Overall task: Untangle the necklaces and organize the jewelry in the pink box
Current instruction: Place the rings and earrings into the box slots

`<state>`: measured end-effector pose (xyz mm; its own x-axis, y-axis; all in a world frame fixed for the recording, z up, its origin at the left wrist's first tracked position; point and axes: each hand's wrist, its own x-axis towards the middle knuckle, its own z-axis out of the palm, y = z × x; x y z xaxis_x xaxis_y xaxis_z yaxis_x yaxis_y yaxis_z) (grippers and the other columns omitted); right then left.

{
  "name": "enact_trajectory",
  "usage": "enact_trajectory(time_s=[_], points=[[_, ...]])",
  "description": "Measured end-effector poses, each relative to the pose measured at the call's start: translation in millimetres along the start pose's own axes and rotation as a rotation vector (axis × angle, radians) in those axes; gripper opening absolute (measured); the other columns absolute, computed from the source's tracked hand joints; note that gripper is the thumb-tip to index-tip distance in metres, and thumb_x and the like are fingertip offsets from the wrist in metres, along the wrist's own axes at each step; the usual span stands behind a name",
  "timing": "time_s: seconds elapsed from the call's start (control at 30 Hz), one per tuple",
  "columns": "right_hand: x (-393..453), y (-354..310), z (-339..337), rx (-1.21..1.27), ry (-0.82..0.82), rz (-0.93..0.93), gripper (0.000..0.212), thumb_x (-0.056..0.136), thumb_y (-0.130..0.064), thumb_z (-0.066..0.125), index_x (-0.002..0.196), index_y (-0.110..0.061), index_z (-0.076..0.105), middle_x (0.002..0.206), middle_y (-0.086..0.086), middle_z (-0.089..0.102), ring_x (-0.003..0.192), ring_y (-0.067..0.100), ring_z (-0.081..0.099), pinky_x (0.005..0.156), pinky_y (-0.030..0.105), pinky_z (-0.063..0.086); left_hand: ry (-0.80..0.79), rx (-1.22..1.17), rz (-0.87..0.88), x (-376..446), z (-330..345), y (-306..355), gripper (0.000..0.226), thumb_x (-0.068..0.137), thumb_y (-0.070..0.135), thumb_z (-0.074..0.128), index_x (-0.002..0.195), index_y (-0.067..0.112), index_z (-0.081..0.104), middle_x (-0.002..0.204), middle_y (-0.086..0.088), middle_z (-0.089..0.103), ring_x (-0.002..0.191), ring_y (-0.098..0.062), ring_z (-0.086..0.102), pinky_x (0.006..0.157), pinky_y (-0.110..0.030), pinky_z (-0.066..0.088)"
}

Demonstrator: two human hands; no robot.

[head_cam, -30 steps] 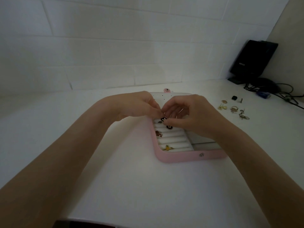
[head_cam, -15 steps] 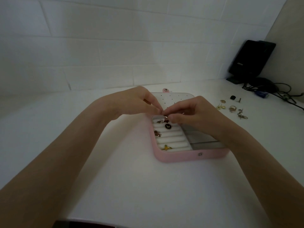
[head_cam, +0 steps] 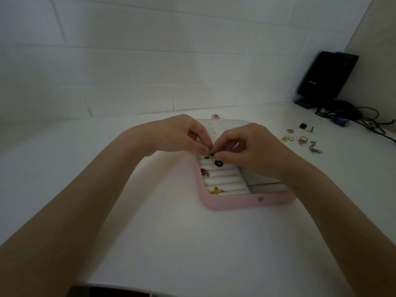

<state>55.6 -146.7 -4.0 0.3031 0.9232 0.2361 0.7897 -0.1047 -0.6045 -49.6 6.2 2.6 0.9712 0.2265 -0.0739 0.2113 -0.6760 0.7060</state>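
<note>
2 bare hands meet over the open pink jewelry box on the white table. The left hand and right hand both pinch a small dark jewelry piece at the far end of the white ring rolls. Loose gold earrings lie well right of the box.

The open box lies on the worktop, near its middle, with the lid lying flat behind it. Inside, the ring rolls fill the left part, and several small pieces sit between them. Both hands meet above the far end of the rolls. To the right of the box, well apart, loose jewelry lies on the worktop. Behind it, in the far right corner, stands a speaker with cables beside it.
</note>
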Motion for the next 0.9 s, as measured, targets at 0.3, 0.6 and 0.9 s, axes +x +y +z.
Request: enact_trajectory(time_s=[0.3, 0.6, 0.9], points=[[1.0, -1.9, 7.9, -0.172, 0.027, -0.109, 0.004, 0.075, -0.01, 0.075, 0.074, -0.012, 0.072, 0.059, -0.025, 0.053, 0.061, -0.008, 0.054, 0.061, 0.005, 0.038, 0.001, 0.022, 0.001, 0.0, 1.5, -0.1, 0.006, 0.079, 0.019, 0.07, 0.084, 0.023, 0.07, 0.106, -0.017, 0.063, 0.085, -0.014, 0.053, 0.078, -0.026, 0.038], [3.5, 5.6, 13.7, -0.255, 0.041, -0.163, 0.009, 0.073, -0.018, 0.078, 0.07, -0.014, 0.071, 0.063, -0.017, 0.051, 0.065, -0.006, 0.048, 0.064, 0.006, 0.034, 0.008, 0.002, 0.014, 0.5, 0.8, -1.3, 0.01, 0.078, 0.018, 0.072, 0.089, 0.019, 0.072, 0.107, -0.022, 0.061, 0.086, -0.017, 0.052, 0.08, -0.028, 0.036], [2.1, 19.7, -7.2, -0.015, 0.205, -0.03, 0.006, 0.077, -0.019, 0.073, 0.072, -0.018, 0.072, 0.072, -0.008, 0.064, 0.06, 0.006, 0.051, 0.061, 0.015, 0.037, 0.063, -0.012, 0.006, 1.7, 2.8, -0.3, 0.008, 0.08, 0.023, 0.071, 0.087, 0.02, 0.071, 0.096, -0.013, 0.064, 0.081, -0.011, 0.053, 0.077, -0.023, 0.04]])
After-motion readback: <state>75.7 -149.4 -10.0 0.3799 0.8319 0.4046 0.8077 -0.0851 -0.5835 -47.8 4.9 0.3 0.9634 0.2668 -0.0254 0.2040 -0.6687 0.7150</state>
